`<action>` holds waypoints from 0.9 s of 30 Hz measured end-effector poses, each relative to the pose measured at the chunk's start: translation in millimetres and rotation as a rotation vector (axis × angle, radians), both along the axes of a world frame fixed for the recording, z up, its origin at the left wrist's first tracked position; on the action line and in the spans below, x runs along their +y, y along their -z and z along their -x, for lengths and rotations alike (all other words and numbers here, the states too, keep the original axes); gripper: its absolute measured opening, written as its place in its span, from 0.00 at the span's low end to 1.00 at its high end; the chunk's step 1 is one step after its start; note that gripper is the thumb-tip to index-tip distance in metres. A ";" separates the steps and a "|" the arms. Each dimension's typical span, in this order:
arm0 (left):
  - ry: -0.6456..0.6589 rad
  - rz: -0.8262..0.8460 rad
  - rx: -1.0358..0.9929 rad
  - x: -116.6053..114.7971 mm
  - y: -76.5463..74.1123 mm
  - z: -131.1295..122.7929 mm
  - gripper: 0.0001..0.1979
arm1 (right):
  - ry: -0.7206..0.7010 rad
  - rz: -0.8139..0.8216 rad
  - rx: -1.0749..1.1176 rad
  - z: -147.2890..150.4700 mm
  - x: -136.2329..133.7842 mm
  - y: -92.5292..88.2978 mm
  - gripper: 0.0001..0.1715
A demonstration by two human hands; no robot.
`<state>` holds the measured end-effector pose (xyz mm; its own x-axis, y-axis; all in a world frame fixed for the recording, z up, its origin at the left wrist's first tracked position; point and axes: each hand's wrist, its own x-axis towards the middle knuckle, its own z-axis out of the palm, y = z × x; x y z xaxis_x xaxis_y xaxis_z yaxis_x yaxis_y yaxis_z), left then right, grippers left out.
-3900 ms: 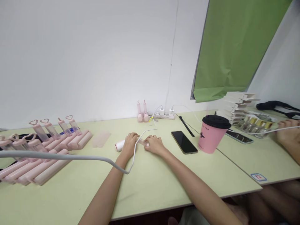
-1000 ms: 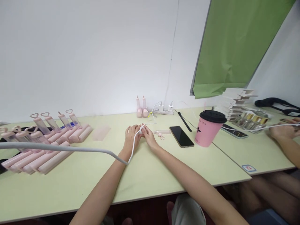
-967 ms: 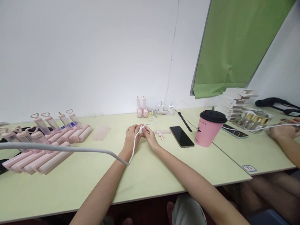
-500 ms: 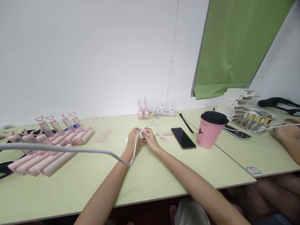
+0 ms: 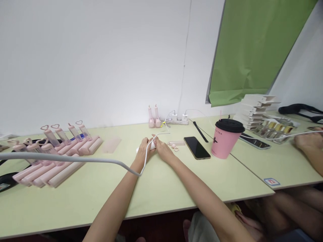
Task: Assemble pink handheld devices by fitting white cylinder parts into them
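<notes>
My left hand (image 5: 143, 152) is closed around a white, rounded piece (image 5: 152, 145), one end of which shows past the fingers. My right hand (image 5: 163, 150) meets it from the other side, fingers pressed on the same piece; most of it is hidden, so its kind is unclear. Just right of my hands lie a clear pink tube (image 5: 178, 143) and a small pink cap with a heart-shaped loop (image 5: 175, 148). A white cable (image 5: 145, 161) hangs across the view in front of my left hand.
Pink tubes (image 5: 63, 171) with clear heart-looped holders stand at left. On the right are a phone (image 5: 196, 148), a pink cup (image 5: 225, 143), white boxes (image 5: 254, 111) and another person's hand (image 5: 310, 143). A power strip (image 5: 179, 122) and two pink bottles (image 5: 153, 119) sit by the wall.
My right hand has turned slightly and its fingers lie closer against the left hand. The white piece stays between the hands. The camera view has shifted a little.
</notes>
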<state>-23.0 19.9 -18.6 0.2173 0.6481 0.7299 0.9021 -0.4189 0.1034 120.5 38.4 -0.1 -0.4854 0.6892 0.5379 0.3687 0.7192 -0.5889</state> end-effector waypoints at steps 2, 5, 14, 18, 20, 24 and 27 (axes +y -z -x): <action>0.004 0.005 -0.001 0.1 1.8 0.3 0.19 | 0.011 -0.033 -0.038 0.4 0.6 2.6 0.24; 0.000 0.017 -0.026 -0.5 1.7 0.5 0.17 | 0.026 -0.037 -0.040 3.3 0.8 7.2 0.21; 0.011 0.006 -0.056 -12.8 -3.5 6.6 0.15 | 0.043 0.044 0.045 12.4 -6.9 10.5 0.18; -0.023 -0.019 -0.050 -19.6 -4.6 9.6 0.14 | 0.056 0.095 0.170 17.9 -11.0 10.5 0.19; -0.033 -0.022 -0.057 -20.7 -5.4 10.6 0.16 | -0.002 0.205 0.317 18.6 -12.0 11.1 0.21; -0.007 -0.007 -0.046 -19.5 -6.5 11.7 0.17 | -0.144 0.521 0.524 16.7 -9.1 12.9 0.24; 0.016 0.003 -0.051 -18.1 -6.6 11.0 0.18 | -0.155 0.602 0.565 15.6 -3.6 14.4 0.27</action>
<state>-34.0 1.8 -12.0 0.1900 0.6473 0.7382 0.8889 -0.4326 0.1505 104.8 34.8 -14.5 -0.3659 0.8842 0.2902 -0.1739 0.2414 -0.9547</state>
